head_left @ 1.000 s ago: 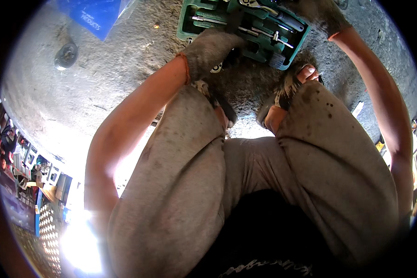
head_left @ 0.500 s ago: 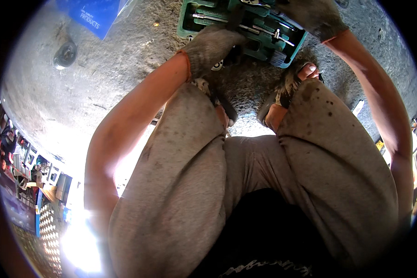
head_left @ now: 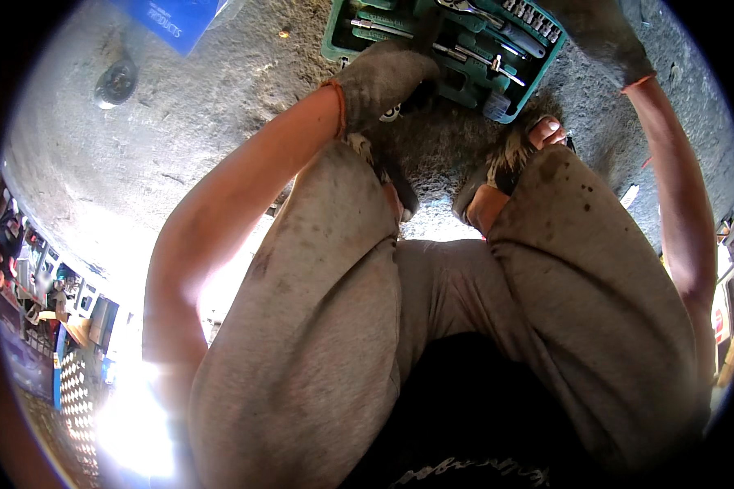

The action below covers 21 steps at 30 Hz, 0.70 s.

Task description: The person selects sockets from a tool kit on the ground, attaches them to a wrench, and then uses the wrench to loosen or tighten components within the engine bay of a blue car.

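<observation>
Curled over the near edge of the green tool case (head_left: 339, 34), the left hand (head_left: 390, 77) perhaps steadies it on the floor (head_left: 245, 90); whether it grips anything, I cannot tell. Moulded recesses presumably keep the ratchet (head_left: 523, 39) and sockets (head_left: 532, 20) sorted, the latter near the right edge. Beyond that edge is the right hand (head_left: 599, 37), fingers hidden, state unclear. Half a second ago it covered the sockets; now, shifted rightward, it leaves them exposed.
</observation>
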Tool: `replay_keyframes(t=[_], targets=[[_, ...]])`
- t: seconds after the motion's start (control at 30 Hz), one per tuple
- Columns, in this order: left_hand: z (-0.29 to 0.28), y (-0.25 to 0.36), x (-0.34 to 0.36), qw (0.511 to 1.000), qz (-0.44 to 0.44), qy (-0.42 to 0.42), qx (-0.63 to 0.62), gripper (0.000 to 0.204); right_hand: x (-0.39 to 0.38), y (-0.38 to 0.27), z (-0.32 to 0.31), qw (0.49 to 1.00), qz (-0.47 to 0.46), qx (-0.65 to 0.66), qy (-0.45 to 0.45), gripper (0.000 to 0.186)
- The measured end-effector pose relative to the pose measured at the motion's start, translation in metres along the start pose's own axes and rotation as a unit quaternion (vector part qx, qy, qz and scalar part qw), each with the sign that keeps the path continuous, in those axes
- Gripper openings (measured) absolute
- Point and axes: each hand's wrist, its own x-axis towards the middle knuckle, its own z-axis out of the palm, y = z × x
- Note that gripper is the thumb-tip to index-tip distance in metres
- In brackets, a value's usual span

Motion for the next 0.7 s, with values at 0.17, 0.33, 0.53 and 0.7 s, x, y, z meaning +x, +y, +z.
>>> replay_keyframes(t=[0.17,0.33,0.53,0.7], targets=[[-0.008,0.009,-0.004,0.998,0.022,-0.033,0.058,0.029,-0.003,0.013,-0.024,0.965,0.107,0.222,-0.088,0.033],[-0.001,0.011,-0.002,0.992,-0.071,0.021,-0.103,0.028,-0.003,0.032,-0.013,0.997,-0.015,0.055,-0.044,0.032],[0.002,-0.007,0.005,0.984,-0.046,0.003,-0.171,0.031,0.002,0.049,0.014,0.964,-0.119,-0.235,-0.029,0.032],[0.004,-0.012,0.008,0.980,-0.019,0.015,-0.199,0.032,0.004,0.049,0.034,0.959,-0.174,-0.206,0.088,0.033]])
